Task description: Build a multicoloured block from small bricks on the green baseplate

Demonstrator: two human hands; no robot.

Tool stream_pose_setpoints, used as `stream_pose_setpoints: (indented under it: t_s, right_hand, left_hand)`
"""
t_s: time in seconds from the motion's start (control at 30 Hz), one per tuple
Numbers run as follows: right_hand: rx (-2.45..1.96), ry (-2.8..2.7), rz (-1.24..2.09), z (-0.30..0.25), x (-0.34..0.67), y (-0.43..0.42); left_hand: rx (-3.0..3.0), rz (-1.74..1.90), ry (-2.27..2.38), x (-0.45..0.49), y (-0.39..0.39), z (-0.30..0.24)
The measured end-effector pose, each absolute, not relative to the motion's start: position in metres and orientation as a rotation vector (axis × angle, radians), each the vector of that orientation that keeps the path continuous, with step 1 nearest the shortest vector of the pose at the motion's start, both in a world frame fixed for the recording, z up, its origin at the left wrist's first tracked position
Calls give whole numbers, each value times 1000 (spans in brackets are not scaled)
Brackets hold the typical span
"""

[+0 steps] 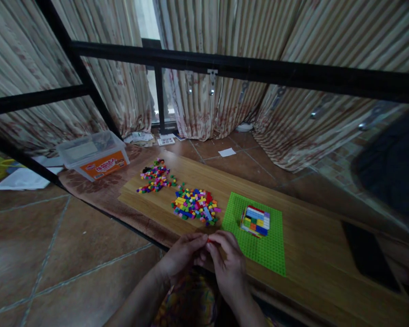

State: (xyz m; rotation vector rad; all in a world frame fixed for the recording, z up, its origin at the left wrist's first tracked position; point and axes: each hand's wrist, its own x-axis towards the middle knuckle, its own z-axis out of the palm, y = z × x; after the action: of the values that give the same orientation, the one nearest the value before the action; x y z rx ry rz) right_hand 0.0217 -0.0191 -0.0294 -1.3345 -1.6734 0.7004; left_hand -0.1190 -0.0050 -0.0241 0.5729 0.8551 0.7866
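Near the front edge of the wooden board, my left hand (187, 252) and my right hand (228, 256) meet fingertip to fingertip. Both pinch a small red toy brick (209, 240), mostly covered by the fingers. Just beyond them lies a pile of loose coloured bricks (195, 205). To the right, a green baseplate (236, 209) carries a square block built of many-coloured bricks (256, 221). A second heap of small pieces (155, 177) is spread farther off to the left.
The wooden board (306, 254) rests on a brown cushioned seat (139, 222). A clear plastic box (93, 154) with an orange label stands at the far left. A dark flat object (370, 254) lies at the right. A black metal frame (225, 61) crosses before striped curtains.
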Motion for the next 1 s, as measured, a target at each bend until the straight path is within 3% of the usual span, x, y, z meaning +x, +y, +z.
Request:
stream_pose_setpoints:
  t_s: [0.43,1.0]
  right_hand:
    - [-1402,-1374,684,-31,66,-21]
    - [-1524,-1059,476,-37,130,-11]
  left_hand:
    - [857,847,942,-73,23,2]
    - [2172,912,1323,-2,61,-12]
